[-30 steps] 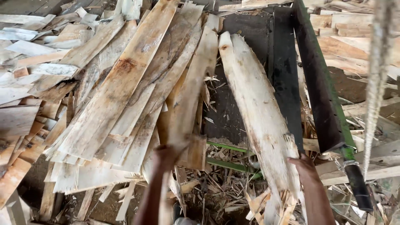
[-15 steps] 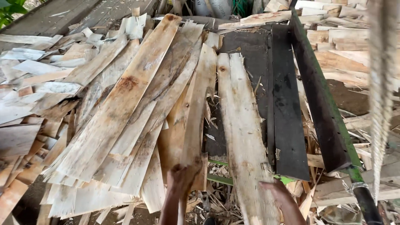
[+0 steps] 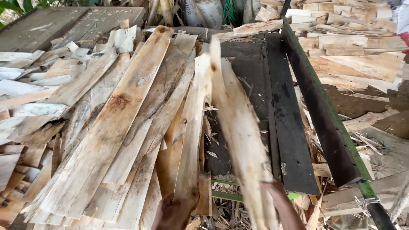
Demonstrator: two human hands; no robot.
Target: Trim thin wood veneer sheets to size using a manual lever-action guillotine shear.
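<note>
A long pale wood slab [image 3: 238, 127], blurred with motion, lies tilted over the dark metal table [image 3: 289, 127]; my right hand [image 3: 279, 204] grips its near end at the bottom edge. My left hand [image 3: 172, 213] holds the near end of a narrower wood strip [image 3: 194, 127] that leans on the stack to the left. A big fan of thin wood planks [image 3: 115, 127] spreads out left of both hands.
A dark angled metal rail with a green edge [image 3: 328, 123] runs along the table's right side. More cut wood pieces [image 3: 358, 51] are piled at the back right. Splinters and scraps [image 3: 230, 213] litter the ground below. A grey board surface [image 3: 64, 21] lies at the back left.
The view has tipped up and back. The pale slab has swung left, now slanting toward the plank stack. Both hands have dropped to the bottom edge of view.
</note>
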